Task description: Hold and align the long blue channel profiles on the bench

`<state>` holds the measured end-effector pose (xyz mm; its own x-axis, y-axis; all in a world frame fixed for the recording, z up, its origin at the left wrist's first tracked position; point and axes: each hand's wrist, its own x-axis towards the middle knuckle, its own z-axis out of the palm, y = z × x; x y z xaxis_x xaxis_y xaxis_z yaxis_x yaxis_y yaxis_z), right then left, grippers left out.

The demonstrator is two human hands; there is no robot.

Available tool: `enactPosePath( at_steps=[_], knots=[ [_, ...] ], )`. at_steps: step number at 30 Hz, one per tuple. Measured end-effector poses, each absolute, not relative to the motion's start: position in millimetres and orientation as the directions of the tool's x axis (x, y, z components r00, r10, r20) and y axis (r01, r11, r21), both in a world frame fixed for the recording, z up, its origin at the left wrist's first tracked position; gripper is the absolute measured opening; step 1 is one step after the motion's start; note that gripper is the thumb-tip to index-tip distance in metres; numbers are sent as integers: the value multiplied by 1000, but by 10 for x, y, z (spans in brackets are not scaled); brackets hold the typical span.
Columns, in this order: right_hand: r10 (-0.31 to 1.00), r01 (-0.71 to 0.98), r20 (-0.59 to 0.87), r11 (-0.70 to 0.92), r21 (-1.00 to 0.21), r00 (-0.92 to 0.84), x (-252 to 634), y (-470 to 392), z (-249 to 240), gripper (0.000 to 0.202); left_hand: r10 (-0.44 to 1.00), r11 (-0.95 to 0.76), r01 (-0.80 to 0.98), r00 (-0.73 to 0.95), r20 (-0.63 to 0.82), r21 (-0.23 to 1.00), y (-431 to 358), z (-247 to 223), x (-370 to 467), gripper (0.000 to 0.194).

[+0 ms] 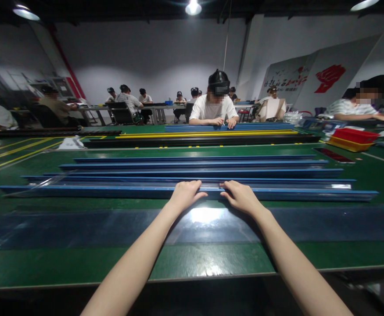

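Across the green table (pixel 211 259) lie several long blue rails, side by side. My left hand (pixel 188 194) is on the nearest blue rail (pixel 113 192), with its fingers curled over the top edge and its thumb on the front side. A short way to the right, my right hand (pixel 240 196) grips the same rail in a like manner. Part of a clear film strip shows near the rail's left end. Between this rail and the table's front edge, a wide clear plastic strip (pixel 80 226) lies flat beneath my forearms. My fingertips are partly hidden behind the rail's edge.
Behind the blue rails lie a black rail (pixel 211 139) and a yellow rail (pixel 195 134). A co-worker (pixel 214 107) works across the table. At right are a phone (pixel 334 155), a red bin (pixel 353 136) and another person (pixel 359 107). More people sit farther back.
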<state>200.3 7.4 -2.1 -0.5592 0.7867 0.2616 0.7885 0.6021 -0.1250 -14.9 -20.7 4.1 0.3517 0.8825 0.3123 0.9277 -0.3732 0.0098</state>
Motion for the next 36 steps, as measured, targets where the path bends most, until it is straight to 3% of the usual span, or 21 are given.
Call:
enactPosePath(
  at_steps=[7, 19, 36],
  knots=[
    [791, 799, 254, 593, -100, -556, 1998, 67, -12, 25, 889, -365, 931, 342, 306, 19, -202, 35, -146, 35],
    [727, 766, 286, 641, 44, -624, 1799, -3, -19, 28, 879, -369, 929, 353, 321, -14, -203, 16, -145, 31],
    [724, 781, 340, 622, 55, -601, 1783, 11, 30, 20, 853, -385, 918, 394, 341, -96, -175, -40, -164, 35]
  ],
)
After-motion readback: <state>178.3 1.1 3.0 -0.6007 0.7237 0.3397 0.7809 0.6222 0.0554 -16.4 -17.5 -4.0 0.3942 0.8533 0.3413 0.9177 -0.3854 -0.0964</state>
